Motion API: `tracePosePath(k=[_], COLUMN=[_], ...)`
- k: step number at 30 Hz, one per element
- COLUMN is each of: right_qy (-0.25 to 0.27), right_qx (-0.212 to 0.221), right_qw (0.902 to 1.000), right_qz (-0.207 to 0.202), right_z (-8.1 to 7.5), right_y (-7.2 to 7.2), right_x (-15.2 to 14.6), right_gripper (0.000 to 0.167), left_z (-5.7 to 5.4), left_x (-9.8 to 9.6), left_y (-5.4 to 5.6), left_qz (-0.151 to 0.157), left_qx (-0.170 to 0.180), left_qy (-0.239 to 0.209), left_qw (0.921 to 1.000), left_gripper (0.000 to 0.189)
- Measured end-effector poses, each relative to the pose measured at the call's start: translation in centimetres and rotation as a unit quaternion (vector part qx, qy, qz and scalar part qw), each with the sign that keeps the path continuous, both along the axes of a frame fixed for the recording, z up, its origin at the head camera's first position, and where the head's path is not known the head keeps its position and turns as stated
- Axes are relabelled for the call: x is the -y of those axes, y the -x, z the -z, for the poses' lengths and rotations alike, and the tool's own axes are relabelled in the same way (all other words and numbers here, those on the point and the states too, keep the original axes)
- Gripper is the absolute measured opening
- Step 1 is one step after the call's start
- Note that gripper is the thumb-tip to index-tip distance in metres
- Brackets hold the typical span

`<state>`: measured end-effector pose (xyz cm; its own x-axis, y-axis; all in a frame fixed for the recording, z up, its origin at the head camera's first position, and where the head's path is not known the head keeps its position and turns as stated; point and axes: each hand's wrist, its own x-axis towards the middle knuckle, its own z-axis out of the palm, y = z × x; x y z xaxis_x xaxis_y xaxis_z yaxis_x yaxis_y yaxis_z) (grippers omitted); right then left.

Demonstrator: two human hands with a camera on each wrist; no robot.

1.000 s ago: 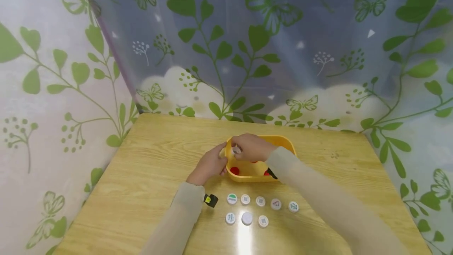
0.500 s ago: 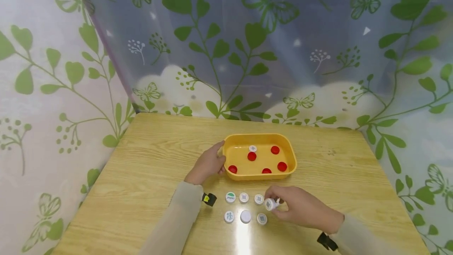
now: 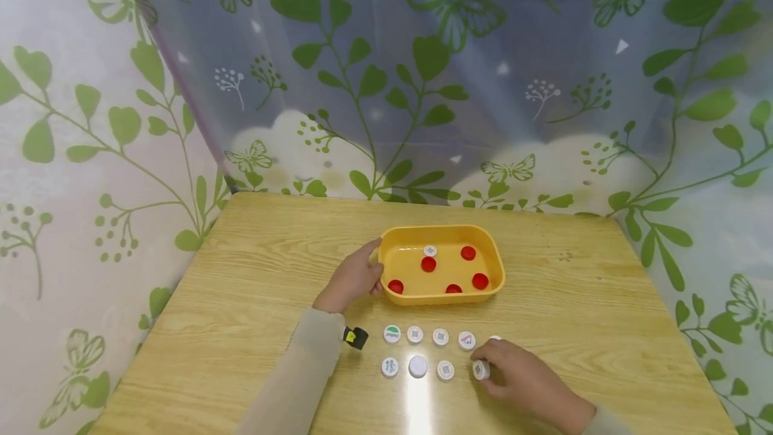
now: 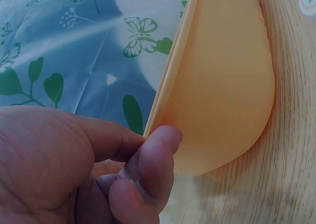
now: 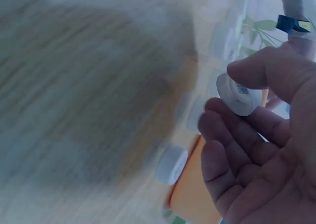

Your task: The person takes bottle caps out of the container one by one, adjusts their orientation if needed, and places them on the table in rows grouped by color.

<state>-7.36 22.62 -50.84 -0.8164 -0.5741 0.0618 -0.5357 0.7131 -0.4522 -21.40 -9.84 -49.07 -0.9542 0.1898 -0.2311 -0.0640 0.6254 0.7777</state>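
A small, white, round, plastic-looking disc (image 3: 480,369) is pinched between thumb and fingers of the right hand (image 3: 524,381), the grip narrowed to the disc's width; whether the wood-grain bench (image 3: 272,254) is touched by it cannot be told. Left of that grip, three similar white discs (image 3: 418,366) are lined up. Just beyond, a second row of five white discs (image 3: 440,337) is seen, the rightmost partly hidden by the hand. Farther off, a yellow, rounded plastic tray (image 3: 441,300) is held at its left rim by the left hand (image 3: 353,278), the grip drawn tight on the edge. Right of this grip, five round red discs (image 3: 429,264) and one white disc (image 3: 430,251) are contained in the tray. Beyond both grips, a blue-grey, leaf-printed backdrop (image 3: 513,106) is seen.
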Motion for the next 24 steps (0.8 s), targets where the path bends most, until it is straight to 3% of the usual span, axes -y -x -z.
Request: tracePosePath(k=[3,11,24], right_qy=[-0.016,-0.009,-0.049], right_qx=[0.001,-0.069,-0.011], right_qw=[0.9998,0.9976,0.9985], right_qz=[0.014,0.001,0.021], right_z=[0.3,1.3,0.9], right_y=[-0.2,-0.5,-0.6], right_x=[0.2,0.8,1.3], right_gripper=[0.02,0.02,0.016], left_z=[0.0,-0.1,-0.3], left_x=[0.1,0.1,0.0], left_y=[0.0,-0.1,0.0], left_qz=[0.0,-0.003,-0.003], left_qx=[0.001,0.005,0.009], left_qy=[0.002,-0.004,-0.005], left_qw=[1.0,1.0,0.9999], left_gripper=[0.061,0.061,0.06])
